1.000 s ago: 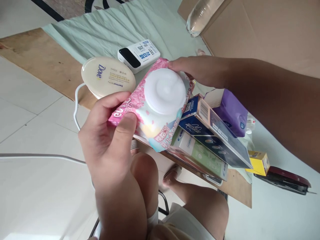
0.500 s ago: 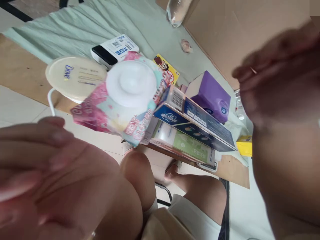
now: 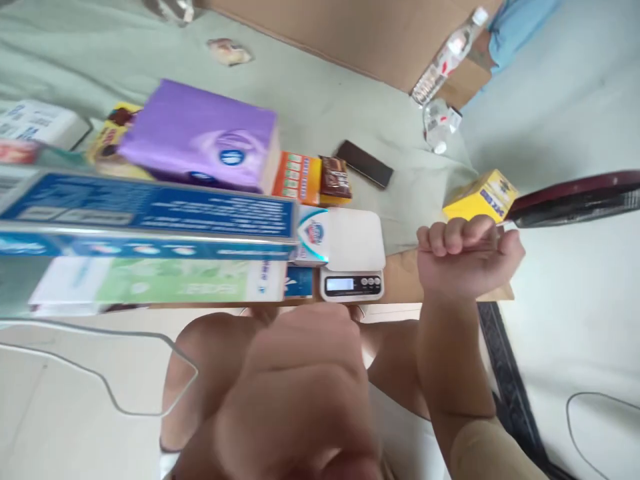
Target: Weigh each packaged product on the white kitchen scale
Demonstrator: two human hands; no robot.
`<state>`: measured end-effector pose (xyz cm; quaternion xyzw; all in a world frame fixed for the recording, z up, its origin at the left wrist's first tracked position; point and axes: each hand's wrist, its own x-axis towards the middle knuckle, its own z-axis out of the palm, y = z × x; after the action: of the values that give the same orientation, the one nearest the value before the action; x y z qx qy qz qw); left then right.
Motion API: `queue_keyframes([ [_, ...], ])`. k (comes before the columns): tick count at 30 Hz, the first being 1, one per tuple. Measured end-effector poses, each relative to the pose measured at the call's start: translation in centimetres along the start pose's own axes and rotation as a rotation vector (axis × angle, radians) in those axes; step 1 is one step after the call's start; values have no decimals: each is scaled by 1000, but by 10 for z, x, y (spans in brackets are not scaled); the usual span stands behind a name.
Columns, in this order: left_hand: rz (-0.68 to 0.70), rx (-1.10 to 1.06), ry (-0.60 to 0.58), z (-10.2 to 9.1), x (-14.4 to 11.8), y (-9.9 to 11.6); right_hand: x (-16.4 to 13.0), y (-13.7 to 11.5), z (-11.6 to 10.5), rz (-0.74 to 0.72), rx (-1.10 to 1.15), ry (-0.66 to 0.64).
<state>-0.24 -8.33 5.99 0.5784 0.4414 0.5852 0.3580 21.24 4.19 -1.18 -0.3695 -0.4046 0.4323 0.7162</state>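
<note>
My right hand (image 3: pixel 467 260) is a closed fist with nothing seen in it, held just off the table's front edge between a white digital scale (image 3: pixel 353 257) and a yellow box (image 3: pixel 480 195). My left hand (image 3: pixel 295 393) is a blurred fist close to the camera, low in the middle, over my knees; nothing shows in it. A long blue toothpaste box (image 3: pixel 150 220) lies on a green box (image 3: pixel 150 283) at the left, with a purple tissue pack (image 3: pixel 200 137) behind them.
An orange pack (image 3: pixel 297 177), a brown wrapper (image 3: pixel 335 179) and a black phone (image 3: pixel 364 163) lie on the pale green cloth (image 3: pixel 310 93). A dark red object (image 3: pixel 575 199) sits right of the yellow box. Water bottles (image 3: pixel 443 60) and cardboard (image 3: pixel 350 33) are behind. A white cable (image 3: pixel 100 373) loops on the floor.
Both hands let go of the pink wipes pack, which is out of view now. The view swung right along the table. Both hands have closed into fists.
</note>
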Motion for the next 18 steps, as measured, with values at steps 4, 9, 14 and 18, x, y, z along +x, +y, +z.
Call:
queue_keyframes([
  [4,69,-123,-491,86,19,-35,17,9,-60,-19,-38,167],
  [9,-149,-57,-599,183,27,-87,34,35,-147,236,-5,583],
  [14,-292,41,-455,291,75,-143,60,67,-207,280,12,768],
  [18,-359,97,-278,362,137,-196,79,94,-234,274,-6,825],
])
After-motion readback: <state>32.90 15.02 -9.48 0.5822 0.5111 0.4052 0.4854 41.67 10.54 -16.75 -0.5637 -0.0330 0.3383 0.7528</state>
